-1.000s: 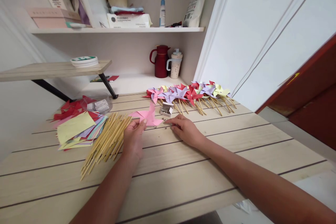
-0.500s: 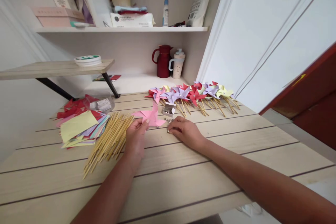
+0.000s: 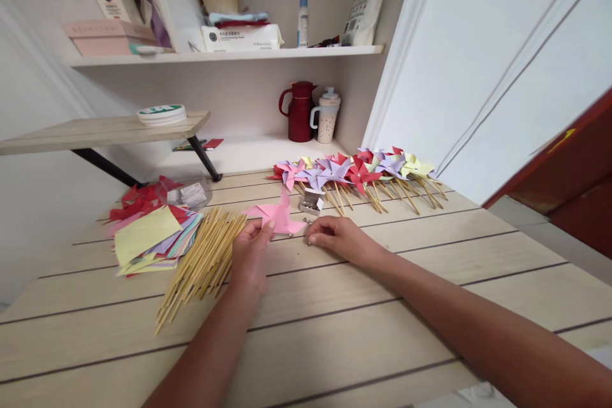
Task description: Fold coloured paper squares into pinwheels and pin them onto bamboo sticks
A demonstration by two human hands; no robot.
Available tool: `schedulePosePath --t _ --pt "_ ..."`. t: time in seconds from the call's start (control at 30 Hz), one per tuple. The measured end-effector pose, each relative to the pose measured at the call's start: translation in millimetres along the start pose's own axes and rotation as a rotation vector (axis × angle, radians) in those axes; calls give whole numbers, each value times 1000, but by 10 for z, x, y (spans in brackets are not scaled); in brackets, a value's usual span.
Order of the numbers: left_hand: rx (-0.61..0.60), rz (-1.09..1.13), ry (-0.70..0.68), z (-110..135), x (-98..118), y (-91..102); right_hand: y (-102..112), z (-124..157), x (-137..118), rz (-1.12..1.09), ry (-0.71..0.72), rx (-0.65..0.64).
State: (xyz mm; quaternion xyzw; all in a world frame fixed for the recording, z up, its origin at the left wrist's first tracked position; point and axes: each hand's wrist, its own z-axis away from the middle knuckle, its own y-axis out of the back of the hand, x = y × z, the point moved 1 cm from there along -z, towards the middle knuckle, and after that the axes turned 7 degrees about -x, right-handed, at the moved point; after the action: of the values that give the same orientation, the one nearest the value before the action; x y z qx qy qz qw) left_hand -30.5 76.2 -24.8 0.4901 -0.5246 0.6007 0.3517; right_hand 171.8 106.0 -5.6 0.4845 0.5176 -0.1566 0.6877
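Note:
My left hand (image 3: 252, 248) pinches a pink paper pinwheel head (image 3: 281, 217) between thumb and fingers, its folded blades held just above the table. To its right, my right hand (image 3: 339, 237) rests low over the wood, fingertips pressed together on a small silver thumbtack (image 3: 310, 243). More small metal tacks lie beside those fingers. Just behind them stands a small open box (image 3: 312, 202) with metal pieces inside. A spread bundle of thin wooden sticks (image 3: 203, 268) lies left of my left hand, partly behind it.
Finished pinwheels (image 3: 358, 172) on sticks lie in a row at the back right. At left are stacked coloured paper sheets (image 3: 146, 233), red cut paper (image 3: 138, 201) and a clear plastic box (image 3: 196, 194). A raised wooden stand (image 3: 100, 129) overhangs the back left. A red jug (image 3: 300, 115) stands behind.
The view has shifted slightly. My right hand stays pinched near the tacks, its fingers a little more curled. My left hand still holds the pink pinwheel head in nearly the same place.

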Motion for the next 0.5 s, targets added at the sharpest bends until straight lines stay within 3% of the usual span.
schedulePosePath --t 0.2,0.43,0.5 --pt "16 -11 6 5 12 6 -88 -54 -39 198 -7 64" --pt "-5 -13 3 -3 14 19 100 18 -30 41 -103 -261" --pt "-10 -16 8 -6 19 15 131 49 -5 41 -101 -274"
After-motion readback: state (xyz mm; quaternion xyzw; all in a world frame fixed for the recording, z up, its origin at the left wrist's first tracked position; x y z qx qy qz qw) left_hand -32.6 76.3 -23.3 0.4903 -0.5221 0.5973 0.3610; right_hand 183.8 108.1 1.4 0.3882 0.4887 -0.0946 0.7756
